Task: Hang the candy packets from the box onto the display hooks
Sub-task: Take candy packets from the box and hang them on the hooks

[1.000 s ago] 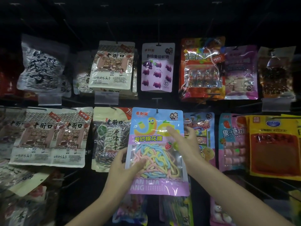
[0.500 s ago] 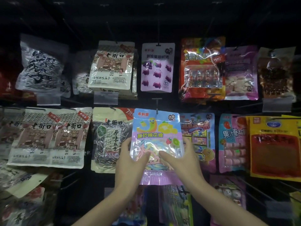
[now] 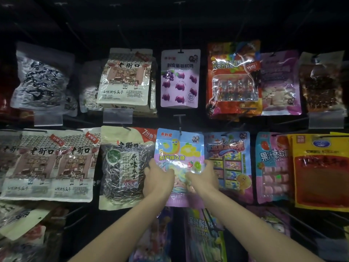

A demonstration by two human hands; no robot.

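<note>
Dim overall: the top of the frame and the gaps between the rows are nearly black. Light comes from the front and is strongest at centre. White glare streaks the red packet [image 3: 234, 80] at upper right and the candy packet [image 3: 179, 148] at centre. Straight lines bow toward the edges; the lower left corner is dark and blurred.

The candy packet [image 3: 179, 148] is glossy plastic film with a clear window that catches glare. The hook [image 3: 179, 123] above it is thin dark metal. The label holder [image 3: 118, 115] is clear, faintly frosted plastic. The grape packet [image 3: 180, 78] looks matt.
</note>
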